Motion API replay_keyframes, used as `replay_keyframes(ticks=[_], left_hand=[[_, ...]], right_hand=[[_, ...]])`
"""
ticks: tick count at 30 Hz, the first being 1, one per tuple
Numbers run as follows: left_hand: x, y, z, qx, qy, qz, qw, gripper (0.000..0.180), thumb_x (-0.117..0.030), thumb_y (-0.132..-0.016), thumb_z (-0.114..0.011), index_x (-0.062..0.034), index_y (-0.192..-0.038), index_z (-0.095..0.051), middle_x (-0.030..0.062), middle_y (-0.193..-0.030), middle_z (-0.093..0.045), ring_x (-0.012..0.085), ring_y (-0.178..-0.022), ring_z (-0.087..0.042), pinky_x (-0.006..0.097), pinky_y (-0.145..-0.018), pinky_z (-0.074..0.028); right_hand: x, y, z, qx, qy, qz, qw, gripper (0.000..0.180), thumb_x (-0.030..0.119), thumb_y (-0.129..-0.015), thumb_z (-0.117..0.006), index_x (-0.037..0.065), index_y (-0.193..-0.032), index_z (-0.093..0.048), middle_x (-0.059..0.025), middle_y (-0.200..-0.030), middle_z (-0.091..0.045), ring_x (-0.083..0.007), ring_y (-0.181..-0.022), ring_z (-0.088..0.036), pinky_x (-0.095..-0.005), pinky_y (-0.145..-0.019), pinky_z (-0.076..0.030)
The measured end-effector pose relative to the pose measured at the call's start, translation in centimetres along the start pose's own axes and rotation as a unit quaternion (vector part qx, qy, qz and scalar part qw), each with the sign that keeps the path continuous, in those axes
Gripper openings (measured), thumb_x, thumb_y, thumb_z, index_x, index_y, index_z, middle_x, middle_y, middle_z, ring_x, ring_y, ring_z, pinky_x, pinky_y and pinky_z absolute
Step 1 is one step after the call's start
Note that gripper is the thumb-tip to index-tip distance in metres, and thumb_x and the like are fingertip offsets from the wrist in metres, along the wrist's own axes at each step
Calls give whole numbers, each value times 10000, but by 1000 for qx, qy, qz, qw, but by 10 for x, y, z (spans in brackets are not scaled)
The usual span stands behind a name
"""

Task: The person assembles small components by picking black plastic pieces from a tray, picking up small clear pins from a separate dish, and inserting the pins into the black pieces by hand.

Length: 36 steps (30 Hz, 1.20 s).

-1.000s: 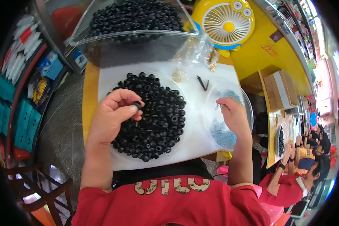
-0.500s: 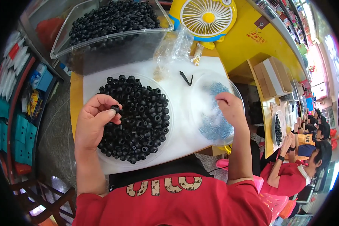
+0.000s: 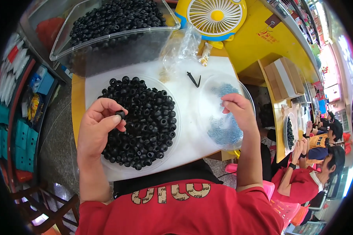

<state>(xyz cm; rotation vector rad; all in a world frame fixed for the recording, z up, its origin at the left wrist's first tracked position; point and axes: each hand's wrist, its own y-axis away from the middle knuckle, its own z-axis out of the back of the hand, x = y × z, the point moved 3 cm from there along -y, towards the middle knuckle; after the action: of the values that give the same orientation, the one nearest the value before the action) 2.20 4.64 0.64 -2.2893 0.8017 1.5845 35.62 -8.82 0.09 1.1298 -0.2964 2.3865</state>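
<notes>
- Teal boxes with dark holes (image 3: 25, 139) stand on a shelf at the far left.
- The left hand (image 3: 96, 125) is curled, thumb and forefinger pinching a small, round, black hollow piece (image 3: 121, 114) above the near tray's left part.
- A large clear plastic bin (image 3: 113, 58), heaped with similar black pieces (image 3: 115, 23), stands behind.
- A shallow, round, clear plastic tray (image 3: 157, 84) carries a pile of black hollow pieces (image 3: 145, 129) on the white tabletop (image 3: 190, 137).
- A crumpled clear plastic bag (image 3: 188, 45) and a black V-shaped tool (image 3: 193, 80) lie between the trays, toward the back.
- A second round clear tray (image 3: 206, 107) holds tiny bluish pieces (image 3: 225, 131).
- The right hand (image 3: 241, 111) is over it, fingertips drawn together; whether they grip anything, I cannot tell.
- A brown cardboard box (image 3: 276, 82) stands farther right.
</notes>
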Motion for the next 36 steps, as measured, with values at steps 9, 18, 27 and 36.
replay_keyframes(ticks=[9, 18, 27, 36], left_hand=[[1, 2, -1, -11, -25, -2, 1000, 164, 26, -732, -499, -19, -887, -530, 76, -842, -584, 102, -666, -550, 236, -592, -479], [2, 2, -1, -5, -23, 0, 1000, 164, 22, -736, -504, -17, -893, -531, 82, -851, -585, 102, -671, -550, 233, -599, -476], [1, 1, -4, -1, -23, 1, 1000, 156, 19, -740, -507, -18, -888, -534, 81, -851, -586, 102, -673, -551, 231, -606, -474], [2, 2, -2, 0, -21, 5, 1000, 155, 27, -744, -502, -16, -889, -536, 80, -850, -585, 106, -670, -560, 233, -602, -481]], right_hand=[[3, 6, 6, 36, -185, -62, 980, 181, 52, -778, -521, 0, -938, -587, -39, -776, -590, -107, -679, -542, -238, -654, -445], [-4, 18, -2, 7, -107, -35, 994, 176, 54, -788, -520, 23, -946, -592, -59, -887, -600, -129, -699, -553, -255, -656, -454], [19, 22, -40, 79, 393, 70, 913, 193, 167, -746, -548, 39, -883, -591, -162, -832, -580, -328, -767, -565, -376, -687, -453], [20, 15, -15, 46, -120, -66, 990, 203, 50, -766, -484, 24, -939, -587, -54, -732, -560, -129, -683, -543, -242, -621, -423]])
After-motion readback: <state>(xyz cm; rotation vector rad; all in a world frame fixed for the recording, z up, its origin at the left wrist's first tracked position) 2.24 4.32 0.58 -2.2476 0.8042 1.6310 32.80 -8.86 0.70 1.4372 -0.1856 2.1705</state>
